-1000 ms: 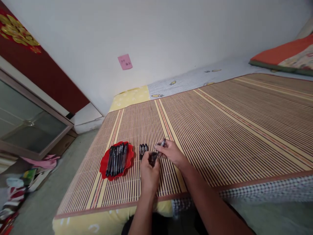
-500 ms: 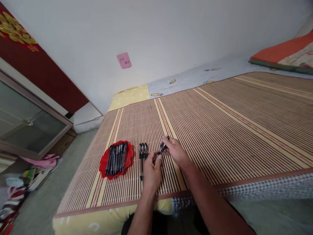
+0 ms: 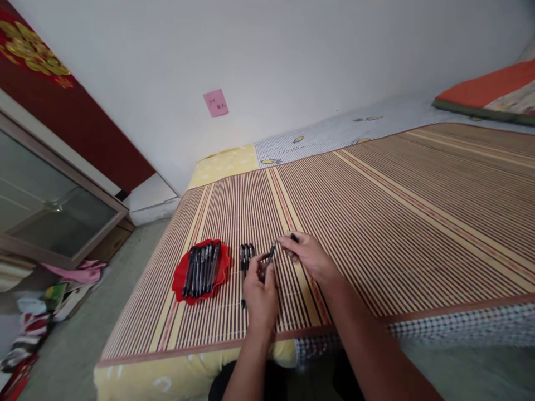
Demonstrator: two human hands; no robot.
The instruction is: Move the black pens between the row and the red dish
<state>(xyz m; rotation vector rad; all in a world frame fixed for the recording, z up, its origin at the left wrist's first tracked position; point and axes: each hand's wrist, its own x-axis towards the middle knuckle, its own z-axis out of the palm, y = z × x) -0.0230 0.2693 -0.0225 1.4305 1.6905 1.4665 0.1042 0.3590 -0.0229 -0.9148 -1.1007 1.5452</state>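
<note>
Between both hands, left hand [image 3: 258,284] grips pen [image 3: 271,254]; right hand [image 3: 307,255] pinches cap [image 3: 295,238].

White wall [image 3: 292,50], pink note [image 3: 215,103], concrete floor [image 3: 71,340]

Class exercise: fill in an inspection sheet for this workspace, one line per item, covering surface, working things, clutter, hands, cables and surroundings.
Surface: striped bamboo mat laid over a bed with a yellow sheet.
Working things: a red tray holding a row of black pens; three more pens lie side by side on the mat beside it; one pen body and a small dark cap are in the hands.
Clutter: clothes and papers on the floor at left.
Hands: left hand has a grip on the pen body; right hand pinches the cap.
Cables: nothing seen.
Surroundings: white wall with a pink note, glass cabinet at left, orange cushion far right.
</note>
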